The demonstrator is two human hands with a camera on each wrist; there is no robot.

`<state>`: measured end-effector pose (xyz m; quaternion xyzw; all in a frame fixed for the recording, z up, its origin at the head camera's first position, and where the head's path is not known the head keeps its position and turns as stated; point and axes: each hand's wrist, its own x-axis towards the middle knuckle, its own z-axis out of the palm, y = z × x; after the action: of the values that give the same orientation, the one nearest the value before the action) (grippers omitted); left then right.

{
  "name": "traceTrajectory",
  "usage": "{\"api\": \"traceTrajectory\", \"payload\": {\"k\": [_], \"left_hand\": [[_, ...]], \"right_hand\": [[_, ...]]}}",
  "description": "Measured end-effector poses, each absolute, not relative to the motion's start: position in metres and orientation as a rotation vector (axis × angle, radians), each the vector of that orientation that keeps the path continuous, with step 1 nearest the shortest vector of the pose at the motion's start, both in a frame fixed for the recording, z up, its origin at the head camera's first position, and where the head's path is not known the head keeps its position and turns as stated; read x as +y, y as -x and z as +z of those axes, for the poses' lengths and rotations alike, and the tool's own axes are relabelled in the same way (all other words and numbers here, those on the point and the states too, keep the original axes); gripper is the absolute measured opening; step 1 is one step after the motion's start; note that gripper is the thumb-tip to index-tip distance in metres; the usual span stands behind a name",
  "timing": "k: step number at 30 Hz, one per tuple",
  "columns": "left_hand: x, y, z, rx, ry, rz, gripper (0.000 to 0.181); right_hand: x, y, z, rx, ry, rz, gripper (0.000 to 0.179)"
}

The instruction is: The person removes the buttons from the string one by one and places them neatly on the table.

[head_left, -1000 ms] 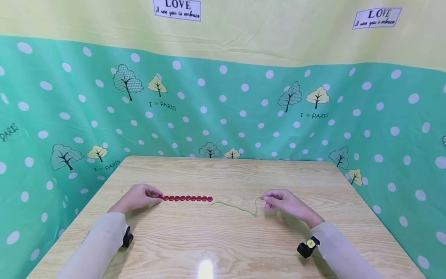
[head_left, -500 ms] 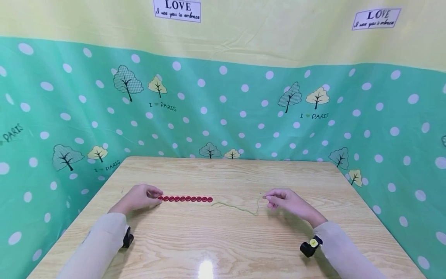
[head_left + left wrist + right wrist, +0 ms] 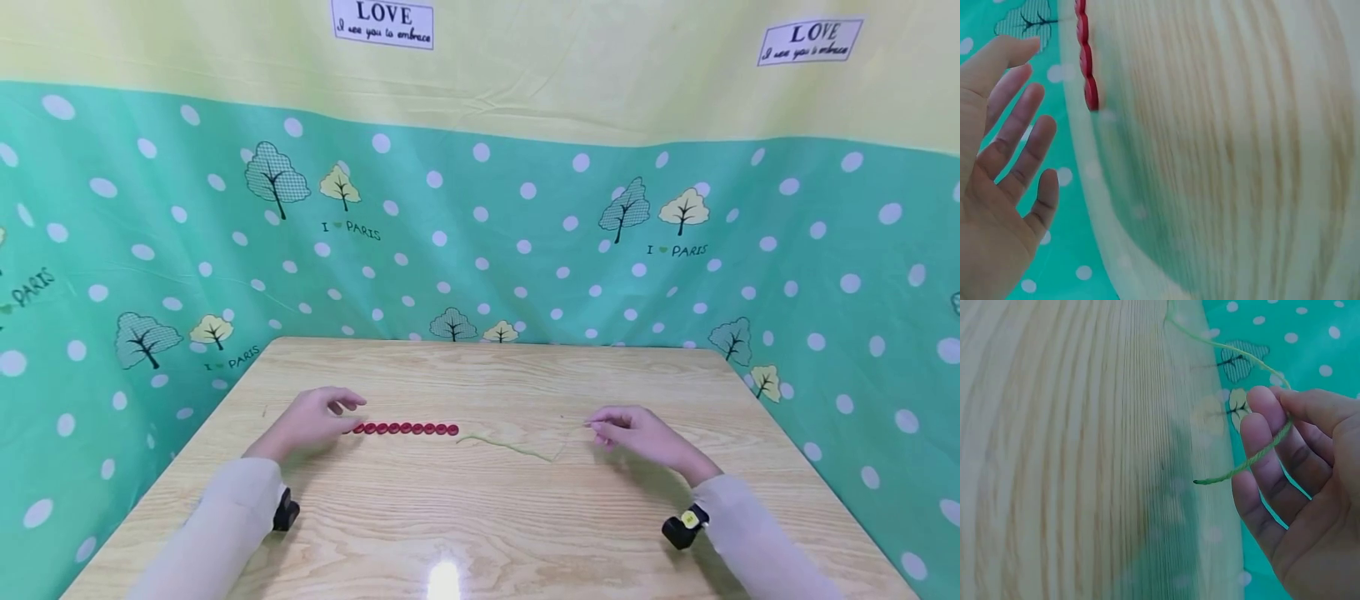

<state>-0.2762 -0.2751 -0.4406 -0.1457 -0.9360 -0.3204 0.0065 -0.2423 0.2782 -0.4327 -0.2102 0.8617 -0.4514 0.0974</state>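
Note:
A straight row of round red discs that look like buttons [image 3: 407, 428] lies on the wooden table. My left hand [image 3: 315, 419] is over the row's left end, thumb and fingers apart; in the left wrist view its fingers hold nothing, and the red row [image 3: 1085, 59] runs beside it. To the right, my right hand [image 3: 637, 433] pinches a thin green string [image 3: 1260, 455] between thumb and index finger, its short dark-tipped end hanging past the fingers. The rest of the string [image 3: 510, 447] trails over the table to near the row's right end. Whether it joins the row is unclear.
The light wooden table [image 3: 480, 525] has its far edge against a green dotted curtain [image 3: 480, 217], which also closes in both sides. Each wrist carries a small black camera [image 3: 682, 529]. A tiny dark speck [image 3: 562, 416] shows near the right hand.
My left hand has let go of the row's left end, its fingers spreading and lifting slightly. My right hand has moved to the right with the string, drawing its near part straighter.

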Motion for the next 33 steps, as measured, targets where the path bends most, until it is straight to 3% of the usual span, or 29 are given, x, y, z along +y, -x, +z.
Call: {"api": "traceTrajectory", "payload": {"k": [33], "left_hand": [[-0.216,0.271,-0.425,-2.848,0.849,-1.062,0.033]], "right_hand": [[0.328,0.237,-0.441,2.895,0.561,-0.803,0.021]]}}
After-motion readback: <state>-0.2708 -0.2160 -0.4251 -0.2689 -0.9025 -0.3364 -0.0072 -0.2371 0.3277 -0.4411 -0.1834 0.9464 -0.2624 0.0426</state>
